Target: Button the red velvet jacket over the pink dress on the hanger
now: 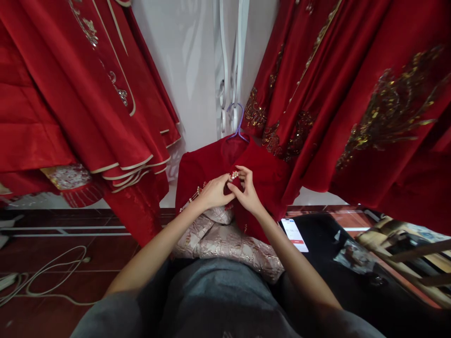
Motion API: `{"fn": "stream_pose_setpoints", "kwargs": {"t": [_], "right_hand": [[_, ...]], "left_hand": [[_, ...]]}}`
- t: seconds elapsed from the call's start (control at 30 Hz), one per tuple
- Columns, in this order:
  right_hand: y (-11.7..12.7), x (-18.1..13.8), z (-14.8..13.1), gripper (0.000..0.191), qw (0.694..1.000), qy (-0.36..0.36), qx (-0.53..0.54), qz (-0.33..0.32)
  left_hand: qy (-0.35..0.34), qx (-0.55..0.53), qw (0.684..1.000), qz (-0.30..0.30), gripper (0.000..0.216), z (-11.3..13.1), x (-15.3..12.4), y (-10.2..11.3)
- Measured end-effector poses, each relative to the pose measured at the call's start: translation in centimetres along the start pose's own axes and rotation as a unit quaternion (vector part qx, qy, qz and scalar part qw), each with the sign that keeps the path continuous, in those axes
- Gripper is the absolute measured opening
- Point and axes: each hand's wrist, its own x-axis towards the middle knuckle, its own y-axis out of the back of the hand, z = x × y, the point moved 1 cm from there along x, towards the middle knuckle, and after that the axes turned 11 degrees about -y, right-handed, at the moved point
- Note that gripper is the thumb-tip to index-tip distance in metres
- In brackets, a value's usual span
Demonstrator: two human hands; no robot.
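Observation:
A red jacket (200,165) with gold and pearl trim hangs on a purple hanger (240,123) in front of me, its lower part over my lap. At its front opening is a small pearl-beaded ornament (235,175). My left hand (215,191) is closed, its fingertips pinching the ornament's left side. My right hand (248,192) curves in from the other side, its fingers closed on the ornament's right edge and its thumb pointing toward the left hand. Whatever lies between the thumbs is too small to make out. Pale pink brocade fabric (225,241) lies beneath, across my lap.
Red embroidered garments (116,117) hang at the left, and more with gold sequins (352,117) at the right. A phone (294,234) lies on a black surface (317,253) beside a clear plastic bag (355,257). White cables (52,267) run over the tiled floor.

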Motion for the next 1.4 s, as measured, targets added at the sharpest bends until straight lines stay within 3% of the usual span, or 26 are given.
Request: {"fn": "stream_pose_setpoints", "kwargs": {"t": [0.1, 0.23, 0.4, 0.5, 0.6, 0.73, 0.83, 0.9, 1.0, 1.1, 1.27, 1.33, 1.4], "right_hand": [[1.0, -0.7, 0.3, 0.063, 0.998, -0.043, -0.017, -0.039], [3.6, -0.5, 1.0, 0.048, 0.983, -0.136, -0.058, -0.112], [6.0, -0.1, 0.3, 0.038, 0.954, -0.233, 0.034, -0.186], [6.0, -0.3, -1.0, 0.039, 0.938, -0.273, 0.097, -0.188], [5.2, -1.0, -2.6, 0.042, 0.937, -0.258, 0.109, -0.209], [4.5, -2.1, -4.8, 0.037, 0.954, -0.185, -0.001, -0.235], [4.3, -2.6, -5.8, 0.024, 0.963, -0.144, -0.122, -0.195], [3.7, -2.8, -6.0, 0.018, 0.963, -0.136, -0.168, -0.163], [1.7, -3.4, -5.7, 0.028, 0.961, -0.157, -0.143, -0.175], [-0.6, -4.2, -5.1, 0.039, 0.969, -0.145, -0.117, -0.161], [-2.0, -4.5, -4.5, 0.024, 0.975, -0.133, -0.103, -0.143], [-1.8, -4.4, -4.5, 0.023, 0.977, -0.122, -0.094, -0.148], [-1.6, -4.4, -4.5, 0.021, 0.980, -0.101, -0.098, -0.143]], "left_hand": [[0.001, -0.064, 0.998, 0.016, 0.031, -0.4, -1.4, -0.2], [-0.002, -0.118, 0.993, -0.008, 0.034, -0.5, -3.0, -0.1], [-0.014, -0.162, 0.986, -0.049, 0.035, 0.1, -4.1, -0.1], [0.021, -0.181, 0.980, -0.077, 0.037, 0.6, -4.0, -0.2], [0.056, -0.191, 0.976, -0.085, 0.041, 1.0, -4.0, 0.1], [0.013, -0.126, 0.989, -0.081, 0.023, 0.7, -4.1, 0.8], [0.013, -0.070, 0.996, -0.061, 0.012, 0.2, -4.3, 1.6], [0.036, -0.102, 0.993, -0.051, 0.009, -0.2, -4.3, 2.4], [0.097, -0.226, 0.967, -0.063, 0.007, -0.6, -4.4, 3.6], [0.163, -0.348, 0.920, -0.083, 0.006, -0.6, -4.7, 4.3], [0.233, -0.495, 0.830, -0.112, 0.020, -0.3, -5.8, 3.4], [0.232, -0.519, 0.815, -0.111, 0.023, -0.2, -6.1, 2.8], [0.225, -0.517, 0.820, -0.096, 0.026, -0.3, -6.3, 2.2]]}}
